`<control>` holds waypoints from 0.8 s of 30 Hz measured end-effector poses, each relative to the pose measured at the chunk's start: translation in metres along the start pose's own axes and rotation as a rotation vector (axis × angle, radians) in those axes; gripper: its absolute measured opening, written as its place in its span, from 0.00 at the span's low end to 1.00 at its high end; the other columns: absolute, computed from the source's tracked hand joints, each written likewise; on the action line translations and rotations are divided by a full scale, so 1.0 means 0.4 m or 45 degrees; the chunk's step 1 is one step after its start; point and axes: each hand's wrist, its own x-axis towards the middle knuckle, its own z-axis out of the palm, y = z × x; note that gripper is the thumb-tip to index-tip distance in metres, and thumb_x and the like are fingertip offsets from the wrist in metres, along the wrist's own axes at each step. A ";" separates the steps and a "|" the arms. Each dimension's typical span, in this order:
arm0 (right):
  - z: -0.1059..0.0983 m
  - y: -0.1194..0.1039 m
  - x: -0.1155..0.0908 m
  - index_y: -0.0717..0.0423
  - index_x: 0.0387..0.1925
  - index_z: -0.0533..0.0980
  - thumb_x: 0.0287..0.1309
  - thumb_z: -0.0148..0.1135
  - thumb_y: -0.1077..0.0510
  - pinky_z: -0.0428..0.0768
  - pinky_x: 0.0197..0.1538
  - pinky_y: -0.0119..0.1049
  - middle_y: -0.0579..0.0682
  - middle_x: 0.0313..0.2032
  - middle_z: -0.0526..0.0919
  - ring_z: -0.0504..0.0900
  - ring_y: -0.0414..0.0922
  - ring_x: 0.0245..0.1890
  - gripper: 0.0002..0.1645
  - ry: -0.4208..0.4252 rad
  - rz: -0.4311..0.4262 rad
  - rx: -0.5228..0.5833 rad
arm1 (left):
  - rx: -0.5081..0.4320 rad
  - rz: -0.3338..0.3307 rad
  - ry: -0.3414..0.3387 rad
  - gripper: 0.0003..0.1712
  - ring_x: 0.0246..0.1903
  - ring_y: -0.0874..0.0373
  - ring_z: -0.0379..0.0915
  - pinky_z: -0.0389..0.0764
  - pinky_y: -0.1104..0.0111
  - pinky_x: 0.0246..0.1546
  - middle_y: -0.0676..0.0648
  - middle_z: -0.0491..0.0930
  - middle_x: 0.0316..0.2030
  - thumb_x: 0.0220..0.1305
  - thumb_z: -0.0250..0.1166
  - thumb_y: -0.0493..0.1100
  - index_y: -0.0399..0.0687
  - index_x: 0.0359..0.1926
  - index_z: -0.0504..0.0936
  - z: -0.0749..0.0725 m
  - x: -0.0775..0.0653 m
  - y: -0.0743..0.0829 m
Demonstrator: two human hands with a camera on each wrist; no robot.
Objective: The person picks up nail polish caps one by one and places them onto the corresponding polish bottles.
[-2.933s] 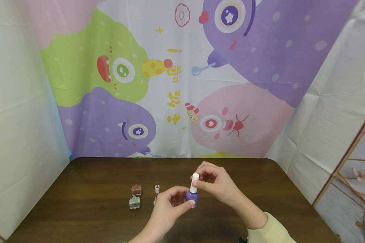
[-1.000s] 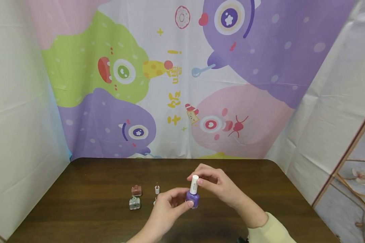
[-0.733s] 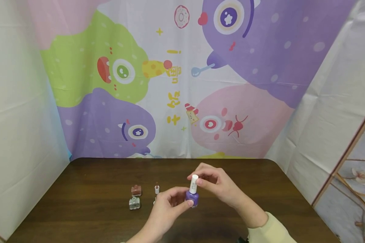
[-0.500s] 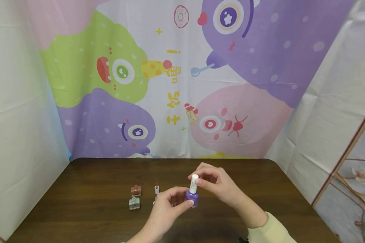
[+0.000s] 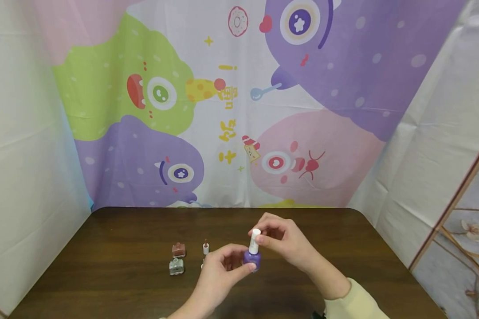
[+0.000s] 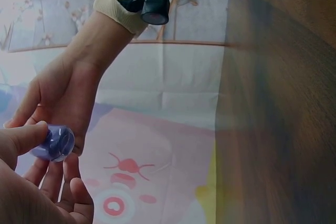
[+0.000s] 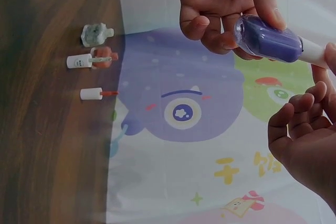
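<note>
A bottle of purple nail polish (image 5: 252,260) is held up over the table, nearly upright, with its tall white cap (image 5: 254,243) on top. My left hand (image 5: 221,271) grips the glass body between thumb and fingers. From the other side, my right hand (image 5: 287,241) pinches the cap near its top with thumb and fingertips. Seen from the left wrist, the base of the purple bottle (image 6: 60,142) faces the camera. In the right wrist view, both the purple glass (image 7: 273,40) and part of the white cap (image 7: 313,53) show between the hands.
On the dark wooden table (image 5: 115,266), left of my hands, stand uncapped bottles of reddish-brown polish (image 5: 178,250) and silver polish (image 5: 176,266). A white brush cap (image 5: 206,249) stands brush-up beside them. Another brush cap (image 7: 79,61) is mostly behind my left hand in the head view.
My right thumb and fingers have shifted slightly around the white cap, and lettering on it has come into view. The left hand and purple bottle stay in nearly the same place.
</note>
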 end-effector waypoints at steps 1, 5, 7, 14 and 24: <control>0.001 -0.001 0.000 0.56 0.37 0.81 0.59 0.61 0.64 0.74 0.32 0.31 0.51 0.32 0.77 0.73 0.39 0.32 0.05 0.003 -0.004 0.006 | 0.005 0.004 0.004 0.15 0.27 0.64 0.72 0.72 0.75 0.27 0.46 0.82 0.31 0.50 0.73 0.41 0.45 0.41 0.83 0.000 0.000 0.001; 0.002 -0.004 0.000 0.58 0.36 0.80 0.58 0.61 0.65 0.74 0.33 0.31 0.50 0.32 0.76 0.72 0.38 0.32 0.04 0.015 -0.011 0.033 | 0.021 0.012 0.019 0.15 0.26 0.64 0.71 0.71 0.75 0.26 0.47 0.81 0.30 0.49 0.74 0.42 0.46 0.39 0.83 0.002 0.000 0.004; 0.003 -0.005 0.001 0.59 0.35 0.79 0.57 0.62 0.66 0.75 0.33 0.31 0.49 0.32 0.76 0.72 0.38 0.32 0.04 0.023 -0.016 0.044 | 0.030 0.015 0.020 0.14 0.26 0.64 0.70 0.71 0.75 0.26 0.47 0.81 0.29 0.49 0.74 0.42 0.46 0.38 0.83 0.003 0.001 0.004; 0.004 -0.005 0.003 0.59 0.31 0.76 0.54 0.64 0.67 0.74 0.32 0.32 0.48 0.30 0.72 0.71 0.38 0.31 0.04 0.053 0.008 0.085 | 0.060 0.022 0.013 0.14 0.25 0.65 0.69 0.70 0.75 0.26 0.49 0.80 0.29 0.48 0.74 0.44 0.49 0.38 0.83 0.003 0.003 0.002; 0.009 -0.004 0.002 0.58 0.28 0.73 0.52 0.67 0.65 0.72 0.29 0.29 0.48 0.27 0.69 0.69 0.36 0.28 0.09 0.077 0.067 0.057 | 0.044 0.025 0.014 0.15 0.26 0.64 0.70 0.71 0.75 0.26 0.48 0.81 0.29 0.48 0.74 0.42 0.47 0.38 0.83 0.003 0.001 0.004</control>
